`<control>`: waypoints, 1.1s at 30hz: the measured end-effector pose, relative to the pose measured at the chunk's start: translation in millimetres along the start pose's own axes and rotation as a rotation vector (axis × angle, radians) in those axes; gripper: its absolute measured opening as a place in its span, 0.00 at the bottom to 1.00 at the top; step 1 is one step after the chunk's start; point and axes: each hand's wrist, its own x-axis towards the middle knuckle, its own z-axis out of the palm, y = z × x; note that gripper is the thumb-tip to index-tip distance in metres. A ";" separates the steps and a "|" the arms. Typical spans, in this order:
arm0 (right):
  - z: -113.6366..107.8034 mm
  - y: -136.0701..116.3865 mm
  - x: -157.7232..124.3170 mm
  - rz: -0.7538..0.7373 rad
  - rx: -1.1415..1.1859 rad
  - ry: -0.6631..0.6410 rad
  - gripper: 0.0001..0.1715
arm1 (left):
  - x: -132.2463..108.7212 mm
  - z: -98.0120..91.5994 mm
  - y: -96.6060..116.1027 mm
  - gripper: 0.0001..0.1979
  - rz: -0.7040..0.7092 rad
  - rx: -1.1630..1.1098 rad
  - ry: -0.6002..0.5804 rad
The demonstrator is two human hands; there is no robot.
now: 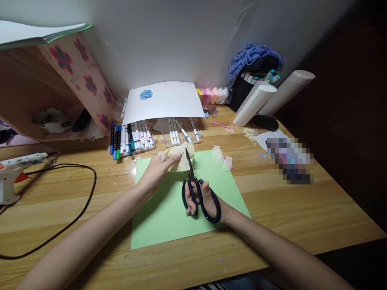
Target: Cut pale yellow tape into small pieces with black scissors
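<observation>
Over the green sheet of paper (163,221), my left hand (157,171) pinches a crumpled, pale yellow piece of thin paper (181,163), thumb on top. My right hand (208,199) has its fingers through the black handles of a pair of scissors (191,173). The scissors' dark blades point away from me and stand at the right edge of the pale piece. Whether that edge lies between the blades, I cannot tell. Small pale scraps (217,155) with bits of pink lie at the green sheet's far right corner.
A glue gun (18,175) with a looping black cord (95,181) lies at the left. Behind are several markers (136,137) and a white sheet (166,102) with a blue patch. White bottles (256,104) and a black pen holder (240,92) stand back right. A flowered box (87,80) is back left.
</observation>
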 end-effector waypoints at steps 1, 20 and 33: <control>-0.1 0.1 0.8 0.006 0.006 0.003 0.44 | -1.1 1.1 -0.1 0.16 -0.006 0.004 0.000; -12.5 9.1 6.5 0.011 0.051 0.058 0.40 | -6.5 9.2 -0.6 0.13 -0.053 0.012 0.046; -14.8 0.9 7.8 0.045 0.078 0.081 0.46 | -8.9 10.7 -0.7 0.09 -0.079 -0.023 -0.024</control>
